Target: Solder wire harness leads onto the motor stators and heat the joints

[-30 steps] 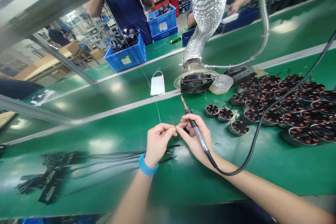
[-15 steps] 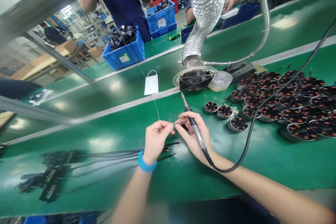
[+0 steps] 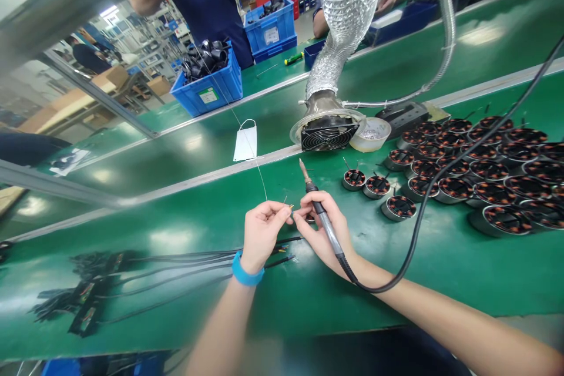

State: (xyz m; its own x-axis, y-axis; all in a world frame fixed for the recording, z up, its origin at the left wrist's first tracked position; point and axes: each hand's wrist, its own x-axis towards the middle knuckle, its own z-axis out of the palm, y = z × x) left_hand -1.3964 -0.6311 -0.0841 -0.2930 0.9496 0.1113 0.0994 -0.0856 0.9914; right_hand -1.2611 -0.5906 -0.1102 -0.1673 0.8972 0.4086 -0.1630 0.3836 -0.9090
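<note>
My left hand (image 3: 263, 232), with a blue band at the wrist, is closed in a pinch on a thin solder wire (image 3: 262, 179) that comes down from above. Small coloured wire ends (image 3: 291, 207) show at its fingertips. A soldering iron (image 3: 325, 223) lies across my right hand (image 3: 328, 235), its tip pointing up and away from me. Thumb and forefinger of that hand pinch close to the wire ends, almost touching the left fingertips. Partly hidden behind the right fingers is a round motor stator (image 3: 310, 218). Black cables (image 3: 185, 270) with stripped ends lie beneath my left hand.
Many copper-wound stators (image 3: 453, 190) stand at the right. A fume extractor fan (image 3: 329, 137) on a foil duct hangs ahead, beside a tub (image 3: 371, 134). A white face mask (image 3: 245, 141) lies on the middle strip. Beyond are blue bins (image 3: 209, 91) and co-workers (image 3: 207, 6).
The face mask has slid a little left. My right hand and the iron's tip have shifted slightly. A co-worker's hand has come into view at the top. Both my hands keep their pinch.
</note>
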